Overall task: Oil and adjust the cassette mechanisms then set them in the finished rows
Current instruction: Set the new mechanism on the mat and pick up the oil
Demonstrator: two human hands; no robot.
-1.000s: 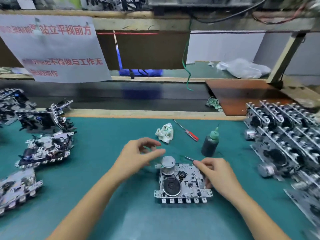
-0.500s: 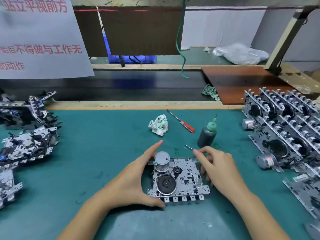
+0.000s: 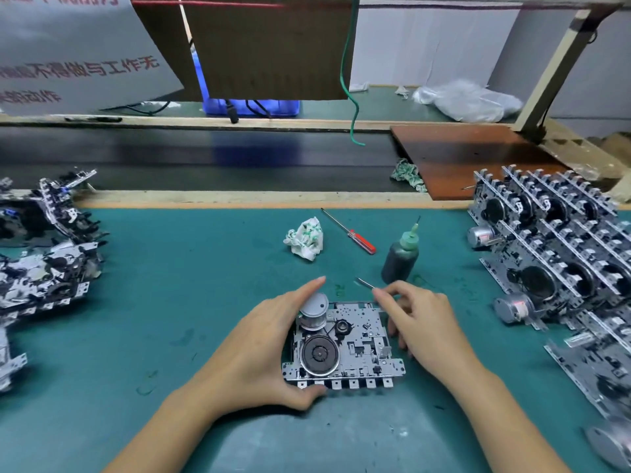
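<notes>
**benchrat:** So where's the unit sitting, and how much room has the person got around it?

**tapehead_77:** The flat silver metal cassette mechanism (image 3: 345, 346) with the black flywheel and grey round motor lies on the teal-matted table (image 3: 177, 285), near the front, about in the middle. The left hand (image 3: 263, 353) wraps its left side: thumb curled under the near edge by the row of tabs, fingers stretched up past the motor. The right hand (image 3: 423, 322) sits at the far right corner, pinching a thin silver metal tool (image 3: 364, 283) whose tip points up and left, off the mechanism.

**benchrat:** Open space?

**tapehead_77:** Bare mat to the left of the left hand, as far as the loose heap of silver-and-black mechanisms (image 3: 44, 268) by the left edge. On the right, the upright rows of finished silver mechanisms (image 3: 560, 254) run back to the table's far edge, well apart from the right hand, and more units lie flat nearer the front right. A pale wooden strip (image 3: 239, 199) borders the far edge, with a dark belt (image 3: 205, 162) behind it.

**benchrat:** Any containers?

**tapehead_77:** One: a small dark squeeze bottle with a green nozzle cap (image 3: 401, 257), upright, just beyond the right hand. It looks dark all through, but the level can't be read. A red-handled thin screwdriver (image 3: 351, 235) lies just left of it, and a crumpled white-and-green rag (image 3: 305, 238) lies beside that.
</notes>
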